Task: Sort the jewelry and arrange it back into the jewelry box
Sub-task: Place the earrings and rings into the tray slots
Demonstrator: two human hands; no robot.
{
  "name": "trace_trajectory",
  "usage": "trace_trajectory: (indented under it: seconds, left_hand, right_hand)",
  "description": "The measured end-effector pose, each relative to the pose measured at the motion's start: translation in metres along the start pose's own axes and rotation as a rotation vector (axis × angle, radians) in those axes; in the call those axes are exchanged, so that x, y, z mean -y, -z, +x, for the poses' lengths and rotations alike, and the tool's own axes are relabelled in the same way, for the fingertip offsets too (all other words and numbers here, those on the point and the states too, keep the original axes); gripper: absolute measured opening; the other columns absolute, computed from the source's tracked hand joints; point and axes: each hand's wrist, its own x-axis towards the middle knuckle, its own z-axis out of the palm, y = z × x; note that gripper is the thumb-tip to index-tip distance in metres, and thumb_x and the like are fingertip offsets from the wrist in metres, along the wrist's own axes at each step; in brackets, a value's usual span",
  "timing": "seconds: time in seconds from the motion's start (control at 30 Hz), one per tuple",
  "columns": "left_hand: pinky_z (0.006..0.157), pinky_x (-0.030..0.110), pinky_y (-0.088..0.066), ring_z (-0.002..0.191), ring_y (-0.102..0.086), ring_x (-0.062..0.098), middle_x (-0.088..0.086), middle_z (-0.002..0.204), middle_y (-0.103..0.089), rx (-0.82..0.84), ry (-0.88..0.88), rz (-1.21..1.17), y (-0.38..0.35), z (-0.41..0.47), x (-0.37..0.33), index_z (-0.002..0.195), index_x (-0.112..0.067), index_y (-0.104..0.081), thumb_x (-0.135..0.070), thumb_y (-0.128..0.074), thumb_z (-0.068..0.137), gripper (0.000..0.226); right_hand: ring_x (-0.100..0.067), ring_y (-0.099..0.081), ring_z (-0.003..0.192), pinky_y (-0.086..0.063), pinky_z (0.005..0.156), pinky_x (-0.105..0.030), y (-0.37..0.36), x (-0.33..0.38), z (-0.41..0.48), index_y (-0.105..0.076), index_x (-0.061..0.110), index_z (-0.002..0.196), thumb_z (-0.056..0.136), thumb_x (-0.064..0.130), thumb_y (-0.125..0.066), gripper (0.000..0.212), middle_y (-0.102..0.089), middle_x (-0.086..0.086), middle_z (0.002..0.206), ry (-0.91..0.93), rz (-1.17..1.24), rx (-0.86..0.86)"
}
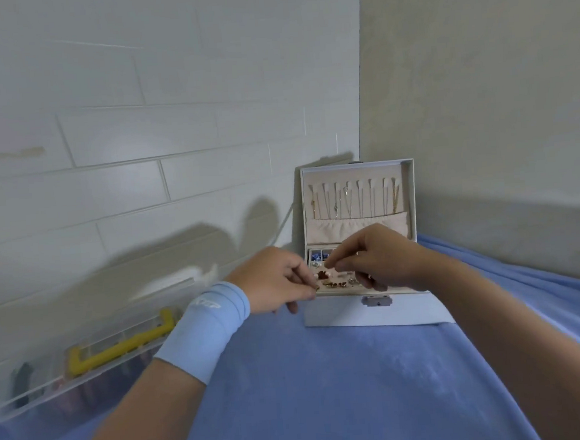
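1. Plainly, the small stuff is what worries me. The left hand [272,283] pinches what looks like a small gold piece [315,287] between thumb and forefinger at the front-left corner of the tray, with its other fingers loosely curled. I take the piece for an earring, but it is too small in this view to be sure. If the pinch slackens, it drops onto the blue blanket [328,389], where it could sink into the pile and be hard to find.
2. The right hand [377,258] hovers over the tray with its fingertips drawn together. I cannot tell whether it holds anything. If both hands are working on one piece, a tug could bend a post or lose a backing.
3. The jewelry box [374,312] sits open on the blanket near the wall corner, with its lid upright. That surface is soft, so pressing on the front rim could tip the box or bring the lid down on the fingers.
4. The tray pieces [337,282] lie crowded together. A knuckle sweeping across could mix what is sorted or flick one out.
5. The necklaces [349,198] hang in the lid just behind the right hand. Lifting that hand carelessly could snag a chain.
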Motion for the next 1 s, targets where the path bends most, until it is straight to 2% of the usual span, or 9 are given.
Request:
trace_trajectory:
  seconds: [0.13,0.23,0.37,0.43,0.5,0.57,0.7,0.83,1.0]
  left_hand:
    - [0.046,0.013,-0.042,0.061,-0.067,0.011,-0.006,0.078,-0.070,-0.099,-0.083,-0.093,-0.004,0.038,-0.027,0.088,-0.017,-0.072,-0.010,-0.069,0.088,0.007]
    - [0.048,0.015,-0.044,0.063,-0.067,0.012,-0.002,0.084,-0.073,-0.128,-0.086,-0.126,-0.013,0.070,-0.036,0.092,-0.020,-0.074,-0.015,-0.067,0.090,0.008]
    - [0.057,0.019,-0.047,0.054,-0.059,0.002,-0.009,0.065,-0.068,-0.130,-0.090,-0.069,-0.025,0.109,-0.042,0.093,-0.028,-0.075,-0.024,-0.064,0.092,0.012]
    - [0.054,0.015,-0.044,0.051,-0.056,-0.003,-0.015,0.067,-0.066,-0.132,-0.095,-0.064,-0.030,0.123,-0.044,0.096,-0.029,-0.075,-0.024,-0.064,0.092,0.012]
    - [0.056,0.016,-0.044,0.062,-0.062,0.001,-0.012,0.081,-0.069,-0.142,-0.096,-0.076,-0.035,0.135,-0.045,0.100,-0.029,-0.073,-0.027,-0.065,0.092,0.012]
    - [0.061,0.019,-0.044,0.075,-0.065,0.006,-0.013,0.090,-0.069,-0.158,-0.101,-0.088,-0.040,0.143,-0.044,0.101,-0.030,-0.072,-0.029,-0.065,0.092,0.012]
    - [0.069,0.018,-0.045,0.079,-0.061,0.001,-0.019,0.088,-0.067,-0.172,-0.134,-0.081,-0.051,0.150,-0.036,0.101,-0.027,-0.074,-0.030,-0.066,0.092,0.012]
    - [0.067,0.021,-0.041,0.068,-0.057,0.001,-0.017,0.074,-0.063,-0.152,-0.115,-0.052,-0.054,0.152,-0.027,0.099,-0.028,-0.073,-0.034,-0.066,0.092,0.012]
    - [0.064,0.021,-0.041,0.063,-0.055,0.002,-0.016,0.069,-0.062,-0.159,-0.121,-0.061,-0.052,0.151,-0.025,0.100,-0.026,-0.073,-0.034,-0.065,0.093,0.013]
  right_hand:
    - [-0.011,-0.048,0.036,-0.041,0.041,-0.020,0.035,-0.013,0.007,-0.079,0.015,0.096,0.097,0.006,-0.062,0.019,-0.067,0.001,0.053,-0.024,-0.017,-0.092]
    - [-0.015,-0.047,0.037,-0.040,0.042,-0.020,0.057,-0.028,0.016,-0.078,0.019,0.099,0.099,0.010,-0.060,0.020,-0.063,-0.008,0.053,-0.063,-0.081,-0.118]
    - [-0.015,-0.050,0.038,-0.042,0.043,-0.024,0.074,-0.049,0.031,-0.072,0.018,0.103,0.095,0.008,-0.066,0.015,-0.069,0.005,0.061,-0.082,-0.097,-0.169]
    - [-0.016,-0.051,0.041,-0.043,0.043,-0.025,0.077,-0.059,0.038,-0.074,0.016,0.094,0.088,0.009,-0.075,0.009,-0.069,0.003,0.062,-0.094,-0.114,-0.194]
    - [-0.013,-0.050,0.041,-0.044,0.046,-0.024,0.076,-0.069,0.043,-0.077,0.019,0.078,0.084,0.013,-0.080,0.009,-0.067,0.006,0.056,-0.106,-0.166,-0.204]
    - [-0.005,-0.046,0.039,-0.043,0.046,-0.022,0.072,-0.076,0.047,-0.079,0.022,0.073,0.084,0.018,-0.079,0.012,-0.069,0.009,0.058,-0.108,-0.230,-0.195]
    - [0.002,-0.046,0.040,-0.039,0.043,-0.010,0.066,-0.081,0.050,-0.079,0.022,0.080,0.089,0.022,-0.074,0.011,-0.072,0.010,0.069,-0.103,-0.312,-0.160]
    - [-0.002,-0.052,0.054,-0.040,0.047,-0.011,0.062,-0.083,0.051,-0.077,0.027,0.082,0.089,0.028,-0.075,0.007,-0.069,0.005,0.072,-0.123,-0.336,-0.071]
    - [-0.005,-0.049,0.054,-0.040,0.051,-0.014,0.062,-0.087,0.051,-0.075,0.030,0.078,0.090,0.033,-0.074,0.012,-0.061,0.005,0.065,-0.156,-0.305,-0.040]
